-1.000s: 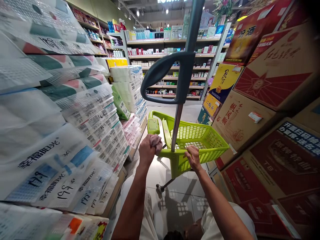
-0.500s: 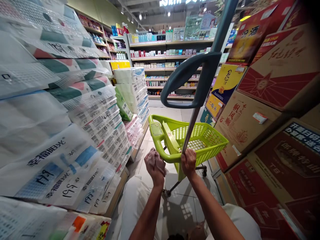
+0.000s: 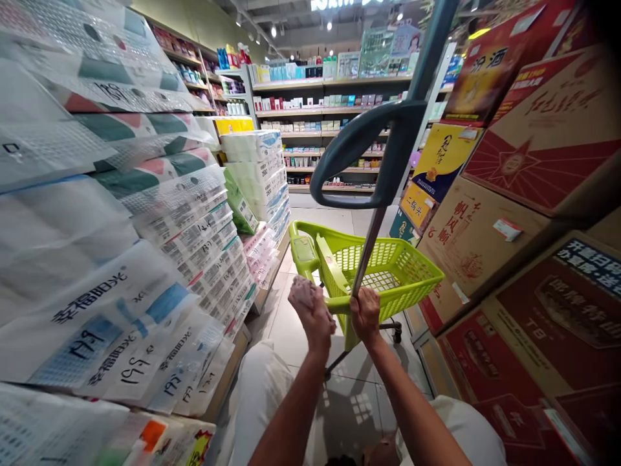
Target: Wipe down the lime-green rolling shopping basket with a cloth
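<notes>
Cart (image 3: 418,290) is standing on the floor (image 3: 287,325), dead ahead. I'm gripping the pole (image 3: 370,249) low, right hand (image 3: 366,313) at the rim (image 3: 340,305); left hand (image 3: 317,320) is clutching a cloth (image 3: 305,292) beside it, can't tell if cloth's touching. I'm reckoning right should be bracing against roll, left pressing cloth flat along the curve.

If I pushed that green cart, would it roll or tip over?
The green cart would probably roll easily, since a wheel shows beneath it on smooth-looking tiles. Pushed high up, it might tip, because its handle stands well above the basket.
</notes>
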Available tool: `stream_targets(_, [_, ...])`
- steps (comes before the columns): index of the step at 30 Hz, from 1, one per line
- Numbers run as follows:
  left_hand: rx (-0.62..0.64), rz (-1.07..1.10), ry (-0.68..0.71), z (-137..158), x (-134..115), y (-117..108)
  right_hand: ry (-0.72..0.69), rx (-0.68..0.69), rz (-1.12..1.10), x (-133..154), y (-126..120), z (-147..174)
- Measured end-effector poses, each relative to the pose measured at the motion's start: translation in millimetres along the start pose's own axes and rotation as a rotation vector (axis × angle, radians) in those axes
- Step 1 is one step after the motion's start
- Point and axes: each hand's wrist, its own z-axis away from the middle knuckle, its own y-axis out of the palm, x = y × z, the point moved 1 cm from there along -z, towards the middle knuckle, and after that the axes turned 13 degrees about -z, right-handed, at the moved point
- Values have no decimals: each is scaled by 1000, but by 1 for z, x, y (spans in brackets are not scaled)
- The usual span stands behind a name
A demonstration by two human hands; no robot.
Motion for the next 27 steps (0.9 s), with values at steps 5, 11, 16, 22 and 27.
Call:
stream_targets(5, [4, 72, -226, -46, -15, -6, -24, 36, -3, 2, 1, -5])
stream_targets(11, [22, -424, 430, 6, -1, -20, 36, 2, -88, -3, 0, -2])
stream_targets(16, [276, -832, 834, -23, -26, -22, 66, 39, -212, -7, -10, -11])
stream_targets(22, [994, -1263, 911, -61, -87, 11, 65, 1, -269, -18, -25, -13])
stream_targets(27, [1137, -1448, 976, -55, -83, 35, 94, -23, -302, -30, -41, -7])
